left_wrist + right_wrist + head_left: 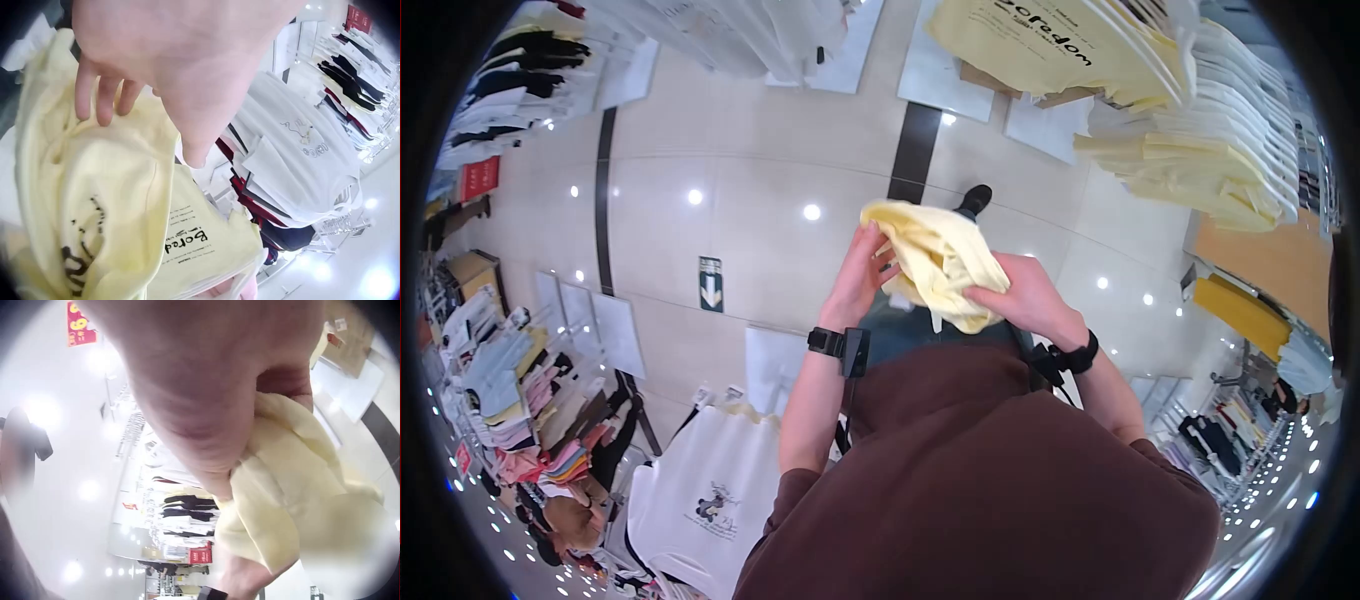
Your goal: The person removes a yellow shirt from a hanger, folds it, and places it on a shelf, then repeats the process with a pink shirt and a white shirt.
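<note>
A pale yellow T-shirt (940,262), bunched up in folds, is held in front of the body at waist height. Black print shows on its cloth (78,262) in the left wrist view. My right hand (1032,292) grips the bunched cloth on its right side, thumb on top; the right wrist view shows folds of the T-shirt (281,487) coming out of that hand (200,394). On the other side, my left hand (862,275) touches the T-shirt's edge. Its fingers (105,100) lie fairly straight against the cloth, with the thumb apart from them.
Yellow printed T-shirts (1060,45) and more yellow garments (1200,170) hang on white hangers ahead and to the right. A white shirt (710,500) hangs at lower left, near racks of folded and hanging clothes (520,390). A floor arrow sign (711,284) marks the tiles.
</note>
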`<state>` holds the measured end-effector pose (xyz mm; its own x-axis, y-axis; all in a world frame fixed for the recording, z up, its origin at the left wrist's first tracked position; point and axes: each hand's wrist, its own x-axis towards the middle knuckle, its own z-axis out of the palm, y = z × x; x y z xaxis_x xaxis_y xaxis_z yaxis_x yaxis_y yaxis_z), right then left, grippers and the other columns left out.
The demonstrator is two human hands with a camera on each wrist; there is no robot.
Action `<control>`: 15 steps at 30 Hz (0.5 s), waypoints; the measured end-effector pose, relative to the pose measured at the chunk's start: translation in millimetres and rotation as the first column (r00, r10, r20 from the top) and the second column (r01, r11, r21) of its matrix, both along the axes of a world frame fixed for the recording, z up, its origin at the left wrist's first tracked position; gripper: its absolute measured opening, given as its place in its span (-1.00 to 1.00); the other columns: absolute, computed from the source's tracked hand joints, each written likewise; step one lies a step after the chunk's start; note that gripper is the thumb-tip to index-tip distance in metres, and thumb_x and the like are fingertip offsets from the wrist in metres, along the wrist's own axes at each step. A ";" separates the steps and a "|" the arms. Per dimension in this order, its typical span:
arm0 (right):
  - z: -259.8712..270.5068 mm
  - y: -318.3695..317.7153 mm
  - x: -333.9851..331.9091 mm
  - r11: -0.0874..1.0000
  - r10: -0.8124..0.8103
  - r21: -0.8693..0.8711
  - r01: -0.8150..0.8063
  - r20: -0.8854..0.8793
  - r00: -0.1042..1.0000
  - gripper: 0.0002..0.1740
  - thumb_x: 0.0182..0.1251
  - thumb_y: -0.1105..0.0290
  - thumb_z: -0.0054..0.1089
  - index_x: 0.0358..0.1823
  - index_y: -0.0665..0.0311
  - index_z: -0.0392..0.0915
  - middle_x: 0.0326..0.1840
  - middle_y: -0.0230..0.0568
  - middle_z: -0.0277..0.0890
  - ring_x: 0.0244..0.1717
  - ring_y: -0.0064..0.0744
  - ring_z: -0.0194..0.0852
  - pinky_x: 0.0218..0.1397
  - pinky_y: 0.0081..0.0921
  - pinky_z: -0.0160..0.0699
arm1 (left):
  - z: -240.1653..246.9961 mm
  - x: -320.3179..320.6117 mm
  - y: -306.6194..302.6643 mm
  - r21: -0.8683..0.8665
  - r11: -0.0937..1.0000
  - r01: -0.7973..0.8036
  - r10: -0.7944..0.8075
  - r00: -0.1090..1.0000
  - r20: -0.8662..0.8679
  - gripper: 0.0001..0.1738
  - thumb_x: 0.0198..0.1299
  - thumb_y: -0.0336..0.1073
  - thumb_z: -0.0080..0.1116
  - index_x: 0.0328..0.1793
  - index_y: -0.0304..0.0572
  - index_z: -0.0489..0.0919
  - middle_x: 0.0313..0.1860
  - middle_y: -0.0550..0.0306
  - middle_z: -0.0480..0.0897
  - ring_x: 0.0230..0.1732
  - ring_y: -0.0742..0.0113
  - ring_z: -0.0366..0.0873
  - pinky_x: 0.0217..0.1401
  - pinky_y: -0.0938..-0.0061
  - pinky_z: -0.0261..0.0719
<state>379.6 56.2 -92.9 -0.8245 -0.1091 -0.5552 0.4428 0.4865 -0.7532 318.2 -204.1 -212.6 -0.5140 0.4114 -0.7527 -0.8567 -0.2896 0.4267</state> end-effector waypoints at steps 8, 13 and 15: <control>15.9 21.1 49.0 0.973 -0.060 0.195 0.123 -0.301 0.952 -0.62 0.41 0.32 0.22 0.21 0.22 0.63 -0.02 0.04 0.71 -0.01 0.17 0.68 0.04 -0.06 0.63 | 50.0 0.1 -11.7 -0.148 0.989 0.003 -0.027 0.986 -0.164 -0.68 0.61 -0.23 0.05 0.37 -0.12 0.48 0.13 0.20 0.64 0.15 0.36 0.60 0.35 0.28 0.54; 26.1 37.4 58.8 0.878 -0.131 0.434 0.200 -0.184 0.974 -0.63 0.49 0.38 0.04 0.25 0.20 0.61 -0.08 0.13 0.73 -0.03 0.24 0.71 0.05 -0.02 0.66 | 93.1 -2.8 -24.0 -0.212 0.977 0.012 -0.084 0.939 -0.335 -0.82 0.58 -0.31 0.04 0.18 -0.16 0.51 -0.18 0.27 0.59 -0.13 0.48 0.55 0.22 0.39 0.57; 29.6 42.7 62.1 0.856 -0.185 0.445 0.263 -0.212 0.960 -0.62 0.49 0.38 0.03 0.26 0.17 0.61 -0.10 0.13 0.73 -0.04 0.22 0.71 0.04 -0.02 0.66 | 103.1 -4.2 -22.2 -0.260 0.965 -0.015 -0.106 0.889 -0.446 -0.87 0.55 -0.34 0.09 0.10 -0.17 0.52 -0.17 0.26 0.60 -0.13 0.51 0.53 0.12 0.49 0.54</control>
